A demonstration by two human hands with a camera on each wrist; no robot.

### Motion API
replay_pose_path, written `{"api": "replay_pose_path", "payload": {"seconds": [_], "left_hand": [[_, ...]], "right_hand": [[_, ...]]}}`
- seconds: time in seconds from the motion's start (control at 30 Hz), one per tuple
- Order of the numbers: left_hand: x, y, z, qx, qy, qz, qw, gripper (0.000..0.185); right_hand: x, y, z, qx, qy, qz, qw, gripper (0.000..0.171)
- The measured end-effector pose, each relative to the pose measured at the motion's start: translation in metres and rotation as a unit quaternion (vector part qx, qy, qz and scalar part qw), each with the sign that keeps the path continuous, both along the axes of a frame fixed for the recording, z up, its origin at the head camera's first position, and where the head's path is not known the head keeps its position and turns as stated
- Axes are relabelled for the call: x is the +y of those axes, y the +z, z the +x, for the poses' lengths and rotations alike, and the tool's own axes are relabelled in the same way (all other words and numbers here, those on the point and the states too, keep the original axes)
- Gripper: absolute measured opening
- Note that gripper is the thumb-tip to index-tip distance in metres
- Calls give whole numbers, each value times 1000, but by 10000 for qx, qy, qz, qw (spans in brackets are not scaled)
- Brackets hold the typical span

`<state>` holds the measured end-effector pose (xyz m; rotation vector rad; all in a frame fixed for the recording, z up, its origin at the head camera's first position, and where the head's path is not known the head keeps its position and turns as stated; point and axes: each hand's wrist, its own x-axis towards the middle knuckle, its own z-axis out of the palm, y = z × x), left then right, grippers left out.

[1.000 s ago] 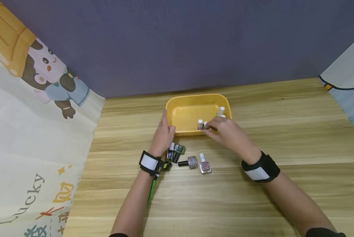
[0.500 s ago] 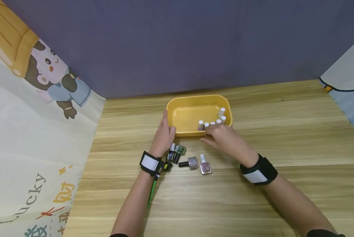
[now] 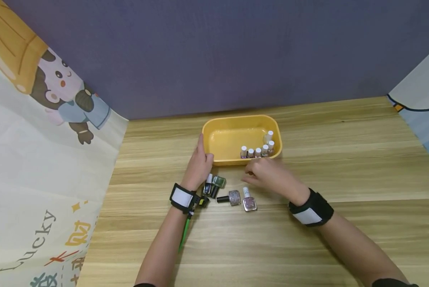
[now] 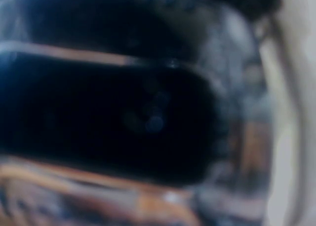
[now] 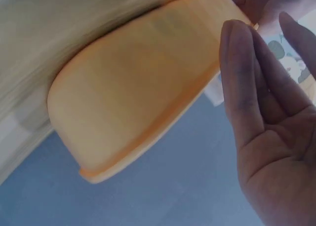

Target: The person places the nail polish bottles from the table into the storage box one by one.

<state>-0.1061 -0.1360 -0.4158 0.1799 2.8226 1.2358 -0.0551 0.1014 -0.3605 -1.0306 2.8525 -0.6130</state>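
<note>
A: Where are the hands?
B: Left hand (image 3: 199, 165) rests straight fingers against the yellow plastic tub (image 3: 223, 139); right hand (image 3: 272, 175) hovers, fingers relaxed apart, above the white-capped glitter polish bottle (image 3: 248, 200) on the wooden surface (image 3: 343, 167).

Both forearms are bare. Each wrist carries a broad black strap with a white rectangular panel across its top, one behind the left hand (image 3: 199, 164) and one behind the right hand (image 3: 272, 176). A small black fitting with a yellow spot sits on the left strap, and a thin green cable trails from it along the forearm. Dark sleeve edges show near the elbows.
</note>
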Motion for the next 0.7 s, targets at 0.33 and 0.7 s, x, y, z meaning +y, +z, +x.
{"api": "replay_pose_path", "payload": {"seconds": [0.33, 0.7], "left_hand": [[0, -2, 0, 68, 11, -64, 10000, 77], [-1, -3, -1, 92, 20, -34, 9999, 78]], "right_hand": [[-15, -10, 8, -140, 247, 322, 9991, 17], [-17, -19, 9, 148, 327, 405, 9985, 15]]}}
